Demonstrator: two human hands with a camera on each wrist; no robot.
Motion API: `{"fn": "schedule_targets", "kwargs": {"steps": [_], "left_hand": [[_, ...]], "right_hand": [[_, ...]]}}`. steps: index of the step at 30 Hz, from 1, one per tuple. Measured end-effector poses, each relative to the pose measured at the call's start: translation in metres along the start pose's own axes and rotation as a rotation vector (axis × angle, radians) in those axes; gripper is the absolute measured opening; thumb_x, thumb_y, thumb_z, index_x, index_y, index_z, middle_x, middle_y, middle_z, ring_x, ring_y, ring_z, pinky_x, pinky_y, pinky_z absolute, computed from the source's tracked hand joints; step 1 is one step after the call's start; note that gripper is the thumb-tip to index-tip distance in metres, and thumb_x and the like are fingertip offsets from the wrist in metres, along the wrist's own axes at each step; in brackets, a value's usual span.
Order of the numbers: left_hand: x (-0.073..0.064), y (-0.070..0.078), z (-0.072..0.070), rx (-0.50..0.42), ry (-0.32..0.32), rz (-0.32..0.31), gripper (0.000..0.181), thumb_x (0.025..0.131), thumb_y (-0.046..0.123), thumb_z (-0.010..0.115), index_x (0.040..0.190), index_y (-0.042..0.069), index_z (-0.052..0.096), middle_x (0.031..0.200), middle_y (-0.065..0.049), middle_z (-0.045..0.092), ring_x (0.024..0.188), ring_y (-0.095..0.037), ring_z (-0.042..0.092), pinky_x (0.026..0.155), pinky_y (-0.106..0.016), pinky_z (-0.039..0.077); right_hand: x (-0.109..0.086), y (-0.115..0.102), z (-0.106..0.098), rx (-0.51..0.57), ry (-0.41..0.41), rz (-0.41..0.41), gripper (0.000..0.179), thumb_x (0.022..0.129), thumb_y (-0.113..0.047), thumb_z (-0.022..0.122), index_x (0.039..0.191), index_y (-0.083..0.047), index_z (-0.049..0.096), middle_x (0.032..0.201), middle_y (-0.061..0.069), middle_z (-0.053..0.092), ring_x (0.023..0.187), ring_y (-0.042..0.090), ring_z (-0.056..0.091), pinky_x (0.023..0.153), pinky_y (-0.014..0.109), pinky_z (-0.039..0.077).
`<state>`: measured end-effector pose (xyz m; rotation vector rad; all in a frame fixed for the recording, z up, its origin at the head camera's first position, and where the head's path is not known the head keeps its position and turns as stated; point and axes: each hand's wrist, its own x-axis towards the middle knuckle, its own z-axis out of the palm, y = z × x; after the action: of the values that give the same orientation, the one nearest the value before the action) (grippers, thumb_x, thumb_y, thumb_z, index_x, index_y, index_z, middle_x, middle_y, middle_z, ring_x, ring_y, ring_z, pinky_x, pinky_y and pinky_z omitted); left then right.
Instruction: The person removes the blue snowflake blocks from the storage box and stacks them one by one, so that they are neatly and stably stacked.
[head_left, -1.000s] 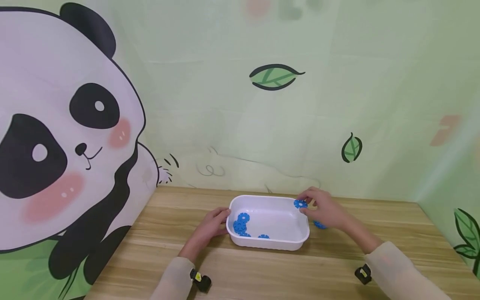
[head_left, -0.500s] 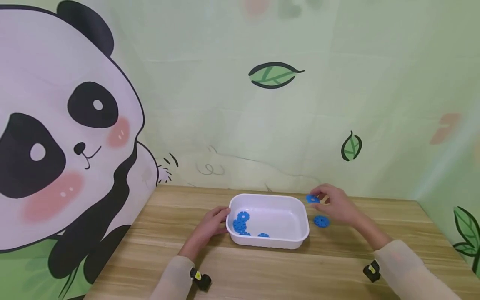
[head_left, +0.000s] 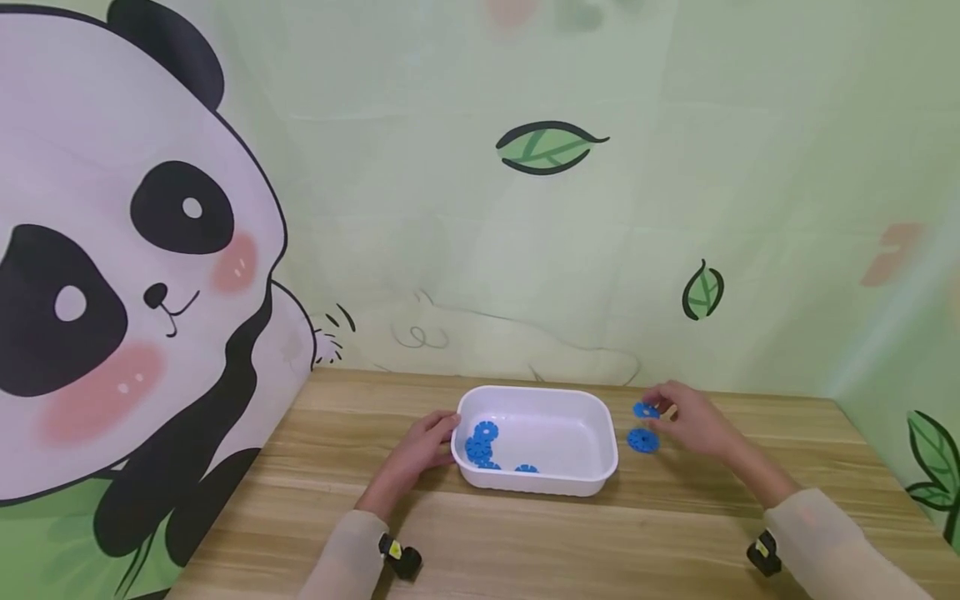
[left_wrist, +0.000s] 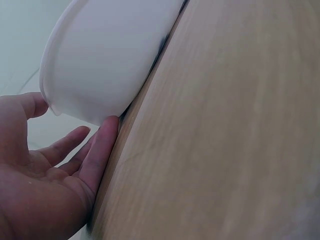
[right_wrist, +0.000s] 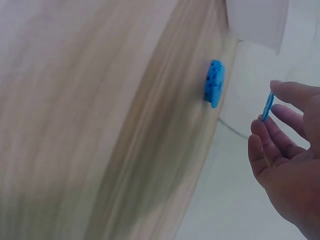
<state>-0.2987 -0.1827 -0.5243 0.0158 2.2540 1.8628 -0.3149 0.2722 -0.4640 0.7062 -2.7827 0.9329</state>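
left hand (head_left: 422, 444) gripping a white tub (head_left: 536, 483), blue notched discs (head_left: 478, 451) inside; right of it, a disc stack (head_left: 642, 441) on the desk (head_left: 525, 542); beyond, right hand (head_left: 693, 422) pinching a single disc (head_left: 645, 410), shifted rightward from the tub's far corner.

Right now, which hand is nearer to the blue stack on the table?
Right. The right hand is just beside the blue stack, pinching another disc; the left hand is at the left end of the white tray, across from the stack.

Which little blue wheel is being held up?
The blue wheel pinched in the right hand; the others are in the white tub or on the table.
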Motion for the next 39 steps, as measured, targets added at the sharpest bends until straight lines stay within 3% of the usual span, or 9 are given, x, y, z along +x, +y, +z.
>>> {"fn": "schedule_targets", "kwargs": {"steps": [9,17,28,39], "left_hand": [[-0.001,0.002,0.000,-0.004,-0.005,-0.007,0.065,0.108,0.051,0.056,0.153,0.004,0.052,0.149,-0.020,0.057,0.133,-0.035,0.059,0.097,-0.040,0.061],[-0.002,0.003,0.000,0.003,-0.007,-0.003,0.064,0.109,0.050,0.056,0.153,0.004,0.051,0.149,-0.020,0.057,0.133,-0.035,0.059,0.098,-0.040,0.061],[-0.003,0.003,0.000,0.000,-0.009,-0.001,0.065,0.108,0.050,0.056,0.153,0.004,0.051,0.149,-0.020,0.056,0.134,-0.035,0.059,0.097,-0.040,0.061],[-0.004,0.004,0.000,0.004,-0.005,0.008,0.063,0.109,0.049,0.055,0.153,0.004,0.051,0.149,-0.020,0.057,0.133,-0.035,0.059,0.097,-0.039,0.061]], "right_hand": [[-0.002,0.013,0.011,0.010,-0.020,-0.032,0.024,0.093,-0.007,0.081,0.113,0.002,0.072,0.106,0.010,0.071,0.095,0.026,0.067,0.079,0.040,0.060],[-0.004,0.014,0.017,-0.006,-0.037,0.003,0.025,0.095,-0.007,0.079,0.116,0.004,0.070,0.109,0.014,0.071,0.098,0.030,0.067,0.082,0.046,0.060],[-0.006,0.019,0.021,-0.012,0.000,0.051,0.027,0.095,-0.005,0.077,0.118,0.007,0.069,0.111,0.018,0.070,0.100,0.036,0.067,0.085,0.055,0.060],[0.000,0.033,0.029,-0.018,0.008,0.069,0.026,0.095,-0.006,0.077,0.117,0.007,0.069,0.110,0.018,0.070,0.099,0.034,0.068,0.087,0.054,0.060]]}}
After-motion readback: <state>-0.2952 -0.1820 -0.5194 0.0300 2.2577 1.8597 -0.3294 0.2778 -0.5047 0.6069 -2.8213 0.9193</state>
